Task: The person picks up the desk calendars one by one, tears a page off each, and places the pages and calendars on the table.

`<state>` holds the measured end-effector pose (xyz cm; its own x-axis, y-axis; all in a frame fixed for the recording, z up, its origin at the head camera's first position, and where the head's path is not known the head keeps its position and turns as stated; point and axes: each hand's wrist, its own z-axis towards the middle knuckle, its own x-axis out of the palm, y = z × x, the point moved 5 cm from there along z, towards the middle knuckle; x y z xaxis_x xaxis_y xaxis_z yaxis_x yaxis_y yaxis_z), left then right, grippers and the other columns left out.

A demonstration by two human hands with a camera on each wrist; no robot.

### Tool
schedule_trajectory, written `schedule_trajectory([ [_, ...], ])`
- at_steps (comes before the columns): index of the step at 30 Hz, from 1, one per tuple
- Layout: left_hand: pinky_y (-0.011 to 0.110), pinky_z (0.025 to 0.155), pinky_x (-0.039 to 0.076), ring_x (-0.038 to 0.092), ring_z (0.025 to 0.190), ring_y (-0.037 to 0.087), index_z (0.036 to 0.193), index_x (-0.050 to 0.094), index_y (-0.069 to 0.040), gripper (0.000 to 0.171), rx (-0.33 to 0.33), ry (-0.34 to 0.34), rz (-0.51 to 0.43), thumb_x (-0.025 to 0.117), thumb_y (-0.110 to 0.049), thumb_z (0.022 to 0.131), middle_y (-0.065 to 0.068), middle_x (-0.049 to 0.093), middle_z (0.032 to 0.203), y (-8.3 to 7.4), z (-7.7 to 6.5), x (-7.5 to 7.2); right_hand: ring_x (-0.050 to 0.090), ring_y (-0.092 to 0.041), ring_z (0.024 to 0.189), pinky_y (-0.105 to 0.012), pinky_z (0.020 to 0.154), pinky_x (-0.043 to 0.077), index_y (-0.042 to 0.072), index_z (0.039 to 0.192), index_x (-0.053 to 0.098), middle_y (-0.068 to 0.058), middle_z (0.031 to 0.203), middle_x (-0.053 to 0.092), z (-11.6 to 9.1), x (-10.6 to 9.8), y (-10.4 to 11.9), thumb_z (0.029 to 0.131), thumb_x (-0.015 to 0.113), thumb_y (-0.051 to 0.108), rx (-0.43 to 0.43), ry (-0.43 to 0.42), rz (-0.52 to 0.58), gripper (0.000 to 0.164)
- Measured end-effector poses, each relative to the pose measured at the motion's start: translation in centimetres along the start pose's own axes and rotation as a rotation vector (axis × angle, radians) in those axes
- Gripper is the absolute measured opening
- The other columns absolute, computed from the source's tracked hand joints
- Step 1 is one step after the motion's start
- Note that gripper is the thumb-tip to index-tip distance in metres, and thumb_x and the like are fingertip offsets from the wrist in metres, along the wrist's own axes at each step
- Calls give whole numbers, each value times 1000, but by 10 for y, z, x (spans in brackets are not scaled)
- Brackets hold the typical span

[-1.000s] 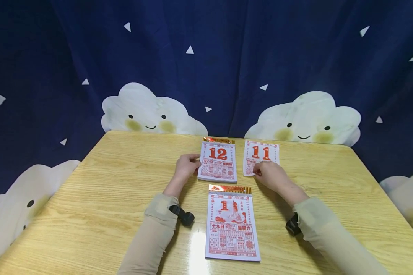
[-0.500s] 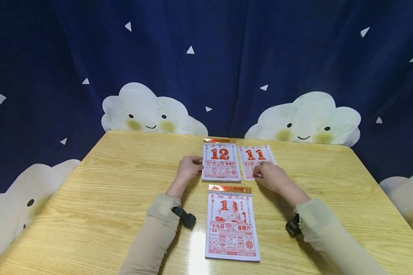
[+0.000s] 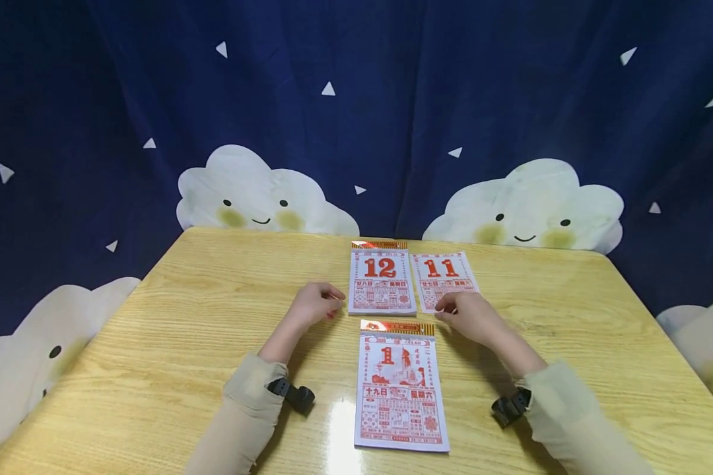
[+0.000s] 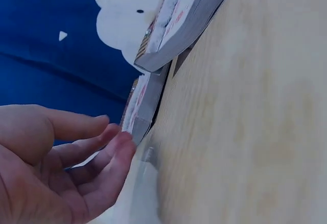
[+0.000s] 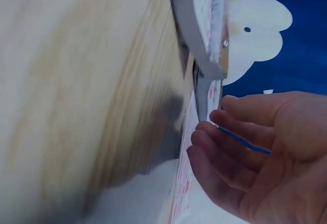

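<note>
A tear-off calendar pad [image 3: 382, 290] showing a red 12 lies toward the back of the table. Right beside it on the right is a loose calendar sheet [image 3: 440, 269] with a red 11, slightly turned. My left hand [image 3: 313, 306] is just left of the pad's lower edge, fingers loosely bent around nothing. At the sheet's lower edge my right hand [image 3: 471, 318] covers its bottom right corner, thumb and fingers apart in the right wrist view. A larger calendar pad [image 3: 401, 402] with a red 1 and a tower picture lies nearer, between the forearms.
The wooden table [image 3: 214, 343] carries all the paper. Behind it hangs a dark blue curtain [image 3: 392, 99] with white clouds and triangles. Black straps with small cameras sit on both wrists, below the light sleeves [image 3: 252, 396].
The 12 pad shifted slightly right, and the 11 sheet slid left and nearer, up against it. Then my left hand let go and drew back left; my right hand loosened and moved slightly nearer.
</note>
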<state>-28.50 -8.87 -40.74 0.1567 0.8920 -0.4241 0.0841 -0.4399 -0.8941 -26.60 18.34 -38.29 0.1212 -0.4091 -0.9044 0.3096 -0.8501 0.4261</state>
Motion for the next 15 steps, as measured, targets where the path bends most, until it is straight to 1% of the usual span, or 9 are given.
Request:
schedule_trajectory([
  [2, 30, 60, 54, 60, 65, 21, 94, 65, 3, 14, -12, 45, 14, 60, -5, 84, 16, 62, 80, 1, -6, 3, 55, -11, 68, -27, 60, 45, 3, 91, 67, -2, 77, 64, -5, 2, 1, 84, 61, 16, 18, 22, 47, 15],
  [5, 29, 59, 54, 59, 65, 19, 94, 65, 3, 14, -22, 117, 39, 60, -7, 84, 14, 63, 80, 1, -15, 9, 55, -12, 63, -25, 55, 45, 0, 94, 67, -3, 76, 64, -12, 7, 3, 84, 61, 13, 64, 85, 148, 17],
  [8, 28, 57, 53, 57, 63, 16, 93, 67, 3, 15, -14, 175, 84, 61, -8, 84, 11, 64, 78, -1, -22, 16, 55, -13, 60, -25, 52, 45, -2, 97, 66, -5, 76, 64, -19, 13, 5, 85, 60, 12, 108, 146, 234, 20],
  [11, 27, 55, 53, 56, 60, 14, 92, 68, 3, 15, 4, 210, 112, 62, -8, 84, 10, 65, 76, -3, -26, 23, 54, -14, 60, -25, 51, 43, -1, 96, 67, -6, 75, 64, -25, 16, 7, 85, 61, 14, 139, 177, 273, 20],
  [15, 26, 55, 52, 55, 57, 13, 90, 69, 2, 15, 28, 233, 138, 64, -9, 82, 9, 65, 75, -6, -29, 30, 52, -13, 60, -25, 51, 42, 2, 91, 68, -5, 72, 63, -29, 18, 9, 84, 62, 16, 164, 176, 282, 17],
])
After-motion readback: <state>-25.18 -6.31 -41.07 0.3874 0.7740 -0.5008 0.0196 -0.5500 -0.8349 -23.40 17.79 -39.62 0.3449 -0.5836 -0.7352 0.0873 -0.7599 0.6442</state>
